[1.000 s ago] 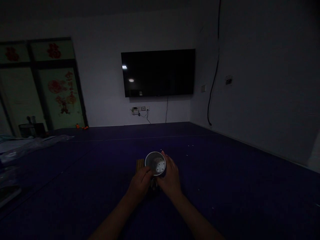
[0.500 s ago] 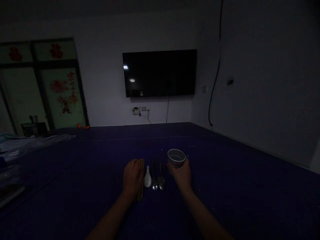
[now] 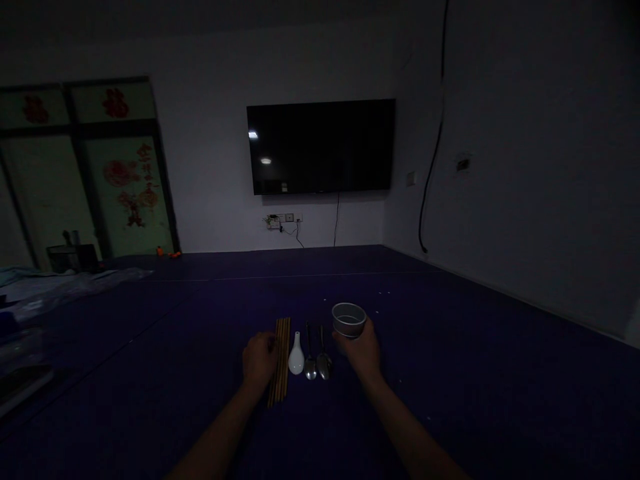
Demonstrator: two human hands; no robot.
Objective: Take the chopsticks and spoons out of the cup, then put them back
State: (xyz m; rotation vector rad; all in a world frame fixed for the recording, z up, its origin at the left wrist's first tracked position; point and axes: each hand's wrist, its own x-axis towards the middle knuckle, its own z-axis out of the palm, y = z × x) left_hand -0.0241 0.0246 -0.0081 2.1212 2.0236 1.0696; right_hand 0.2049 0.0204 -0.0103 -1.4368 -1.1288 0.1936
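A row of wooden chopsticks (image 3: 283, 360) lies lengthwise on the dark blue surface. My left hand (image 3: 260, 360) is at their left side, its curled fingers over the leftmost sticks; the fingertips are partly hidden. To the right of the chopsticks lie a white soup spoon (image 3: 297, 360) and two metal spoons, one (image 3: 311, 368) beside the other (image 3: 324, 365), bowls toward me. My right hand (image 3: 364, 350) is wrapped round the right and near side of a grey, round cup (image 3: 349, 320), upright with its mouth up. I cannot tell whether the cup's base touches the surface.
Clear plastic sheeting (image 3: 75, 288) and a flat dark object with a pale edge (image 3: 25, 390) lie at the left. Small orange items (image 3: 174, 255) sit at the far edge. A television (image 3: 321, 147) hangs on the wall ahead; a black cable (image 3: 431, 180) hangs at the right.
My left hand has shifted left, uncovering more of the chopsticks, which are fanned slightly wider. The cup in my right hand has moved a little left and toward me.
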